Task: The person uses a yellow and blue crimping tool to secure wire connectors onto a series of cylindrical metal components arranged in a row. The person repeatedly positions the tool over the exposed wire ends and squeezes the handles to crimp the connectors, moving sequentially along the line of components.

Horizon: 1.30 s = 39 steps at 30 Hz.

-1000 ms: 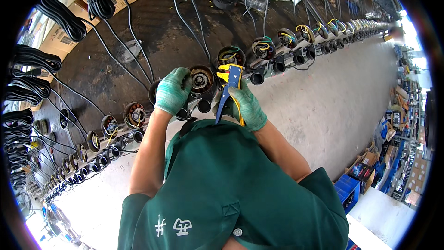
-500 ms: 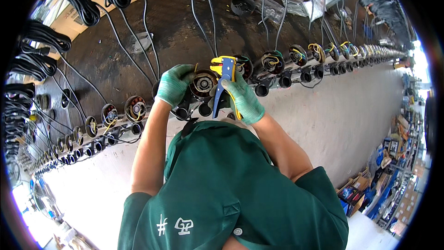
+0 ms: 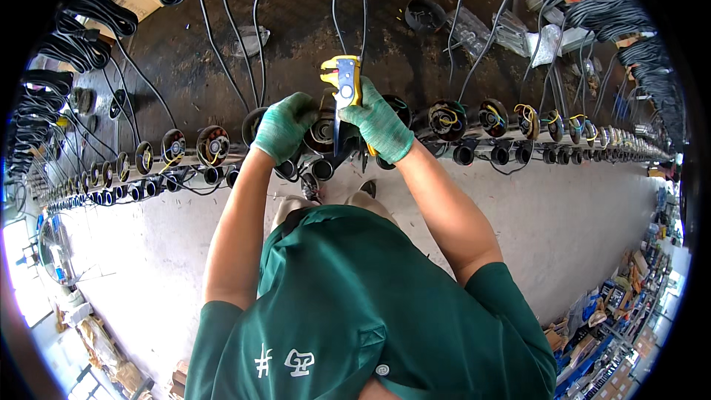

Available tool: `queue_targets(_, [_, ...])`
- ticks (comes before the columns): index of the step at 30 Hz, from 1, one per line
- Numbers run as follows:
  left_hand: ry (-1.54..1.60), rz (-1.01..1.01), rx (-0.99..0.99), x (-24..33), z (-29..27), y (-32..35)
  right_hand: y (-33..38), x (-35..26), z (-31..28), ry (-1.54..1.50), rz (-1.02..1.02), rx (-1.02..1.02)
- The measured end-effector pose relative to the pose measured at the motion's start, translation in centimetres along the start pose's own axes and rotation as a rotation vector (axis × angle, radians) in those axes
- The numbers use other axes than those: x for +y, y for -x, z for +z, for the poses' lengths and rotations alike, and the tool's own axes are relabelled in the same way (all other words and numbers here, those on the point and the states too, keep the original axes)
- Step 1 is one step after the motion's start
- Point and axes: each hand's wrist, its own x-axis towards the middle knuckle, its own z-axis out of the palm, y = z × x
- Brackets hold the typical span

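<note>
1. Green knitted glove on the right hand (image 3: 381,122), closed firmly around a yellow-and-blue wire stripper (image 3: 346,78), with the thumb laid against its side.
2. Holds the wire stripper upright in the view, head up and jaws toward the left, with the blue handle hanging down by the right side of a round housing (image 3: 321,133). Cannot tell about contact between the two.
3. Matching green glove on the left hand (image 3: 283,127), with fingers bent inward and drawn together at the left side of that same round housing. Cannot tell about any wire between those fingertips.
4. Along the near edge of a dark, scuffed table (image 3: 296,37), a long row of similar housings (image 3: 212,146), some with yellow or green wires showing.
5. Across the tabletop, black cables (image 3: 364,11) running back from the row, with coiled bundles (image 3: 104,9) at upper left and upper right.
6. Farther back, a round black cup (image 3: 425,16) near clear plastic bags (image 3: 511,33).
7. Below, a dark green shirt (image 3: 333,289) above a pale floor (image 3: 474,215).
</note>
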Motion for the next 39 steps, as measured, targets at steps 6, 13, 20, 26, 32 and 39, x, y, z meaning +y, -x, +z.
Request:
queue_targets(6, [0.023,0.025,0.062,-1.5,0.5,-0.4,1.8,-1.9,-0.6,-0.024,0.088,-0.008])
queue_targets(13, [0.14,0.086,-0.006,-1.1,-0.6,-0.2,3.4,-2.7,-0.5,-0.243,0.348,0.011])
queue_targets(20, [0.113,0.211,0.078,-2.3,0.1,0.1,3.4,-2.7,1.3,-0.34,0.494,-0.006])
queue_targets(26, [0.135,0.213,0.146,-1.7,0.5,0.3,2.8,-1.5,1.5,-0.219,0.438,-0.002])
queue_targets(32, [0.113,0.171,0.241,-1.3,1.1,0.6,1.8,-0.8,0.8,-0.244,0.489,-0.033])
queue_targets(39, [0.1,0.159,0.281,-1.3,1.5,0.7,1.0,-1.0,0.4,-0.258,0.493,-0.056])
